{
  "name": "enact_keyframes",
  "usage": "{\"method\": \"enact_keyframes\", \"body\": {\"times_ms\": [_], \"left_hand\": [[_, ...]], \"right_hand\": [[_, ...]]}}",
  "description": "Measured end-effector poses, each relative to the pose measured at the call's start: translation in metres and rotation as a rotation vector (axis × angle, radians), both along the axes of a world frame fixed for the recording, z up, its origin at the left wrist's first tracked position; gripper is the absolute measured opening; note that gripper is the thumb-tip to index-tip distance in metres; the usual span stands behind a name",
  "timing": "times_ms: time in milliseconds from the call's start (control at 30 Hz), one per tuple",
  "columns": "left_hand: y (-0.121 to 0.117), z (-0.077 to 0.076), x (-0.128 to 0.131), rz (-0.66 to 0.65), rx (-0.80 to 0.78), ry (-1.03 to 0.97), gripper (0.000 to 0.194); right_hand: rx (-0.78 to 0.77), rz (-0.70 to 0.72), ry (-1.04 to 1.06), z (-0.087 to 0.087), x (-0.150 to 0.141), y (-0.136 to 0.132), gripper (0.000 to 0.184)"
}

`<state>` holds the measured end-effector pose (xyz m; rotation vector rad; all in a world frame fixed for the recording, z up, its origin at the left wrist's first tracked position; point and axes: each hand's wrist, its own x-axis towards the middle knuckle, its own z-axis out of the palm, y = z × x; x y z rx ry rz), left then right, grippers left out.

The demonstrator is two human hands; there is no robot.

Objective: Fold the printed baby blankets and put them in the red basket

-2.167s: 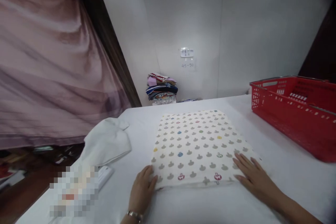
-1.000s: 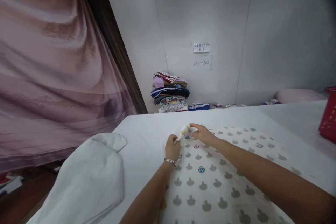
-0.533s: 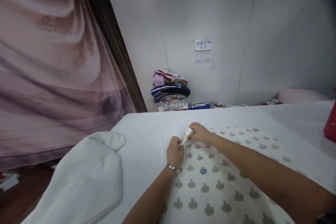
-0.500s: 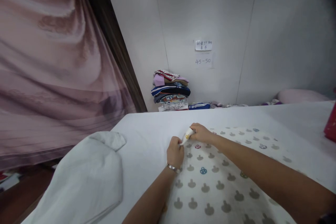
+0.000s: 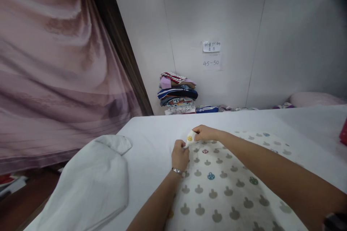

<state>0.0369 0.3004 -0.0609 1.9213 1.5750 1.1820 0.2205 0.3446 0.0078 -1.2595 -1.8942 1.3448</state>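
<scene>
A white cloth printed with grey, blue and other coloured mushrooms (image 5: pixel 214 177) lies spread over the table, under and between my forearms. My left hand (image 5: pixel 180 155), with a bracelet at the wrist, is closed on the cloth's far left corner. Just to the right and a little farther off, my right hand (image 5: pixel 204 132) pinches the cloth's far edge. Between the two hands a short stretch of edge with a yellow mushroom is lifted. The fingertips are partly hidden by the cloth.
A crumpled white cloth (image 5: pixel 92 180) lies at the table's left side. Folded fabrics form a stack (image 5: pixel 177 94) behind the white table (image 5: pixel 151 133), against the wall. A pink curtain (image 5: pixel 54 61) hangs at left. Something red (image 5: pixel 343 133) stands at the right edge.
My right hand has shifted slightly left, towards my left hand. The lifted edge between them has turned, showing more of its yellow mushroom. My left hand stays nearly in place.
</scene>
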Motion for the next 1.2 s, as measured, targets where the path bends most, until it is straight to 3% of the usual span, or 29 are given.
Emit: {"method": "enact_keyframes", "body": {"times_ms": [133, 300, 500, 667, 867, 1033, 1200], "left_hand": [[0.004, -0.005, -0.002, 0.034, -0.043, -0.043, 0.013], [0.000, -0.003, 0.000, 0.009, -0.035, -0.034, 0.014], [-0.005, 0.004, 0.001, 0.047, -0.095, 0.013, 0.011], [0.000, 0.004, 0.001, 0.112, -0.190, 0.052, 0.010], [0.000, 0.003, 0.000, 0.104, -0.229, 0.057, 0.012], [0.006, 0.010, -0.001, 0.085, -0.273, -0.003, 0.028], [0.040, 0.021, -0.002, 0.081, -0.310, 0.039, 0.024]], "right_hand": [[-0.081, -0.024, -0.120, 0.007, 0.006, -0.003, 0.021], [-0.079, 0.036, -0.125, 0.001, 0.003, -0.007, 0.018], [-0.192, -0.109, 0.152, -0.004, -0.005, 0.000, 0.021], [-0.219, -0.202, 0.224, 0.002, -0.012, 0.008, 0.022], [-0.183, -0.374, 0.234, 0.000, -0.022, 0.021, 0.044], [-0.084, -0.328, 0.162, -0.002, -0.032, 0.035, 0.066], [0.048, -0.308, -0.034, -0.005, -0.045, 0.056, 0.067]]}}
